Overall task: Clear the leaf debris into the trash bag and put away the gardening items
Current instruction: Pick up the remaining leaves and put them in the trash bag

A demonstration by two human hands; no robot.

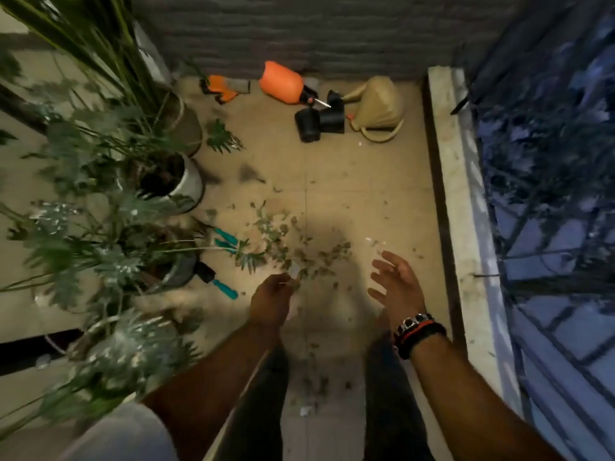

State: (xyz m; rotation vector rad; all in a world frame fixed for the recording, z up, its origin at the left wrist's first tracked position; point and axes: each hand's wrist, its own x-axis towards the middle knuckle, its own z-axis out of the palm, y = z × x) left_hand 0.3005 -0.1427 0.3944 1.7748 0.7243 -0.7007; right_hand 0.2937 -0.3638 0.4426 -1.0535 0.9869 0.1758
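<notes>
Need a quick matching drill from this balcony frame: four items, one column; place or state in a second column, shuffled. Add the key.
Items
1. orange sprayer bottle
2. teal-handled trowel
3. left hand
4. right hand

Place or state
A. fingers spread, holding nothing, above the floor
B. lying on its side near the back wall
C. pinching a bit of leaf debris
D. on the floor beside the potted plants, blade toward the pots

Pairs: 1-B, 2-D, 3-C, 4-A
</notes>
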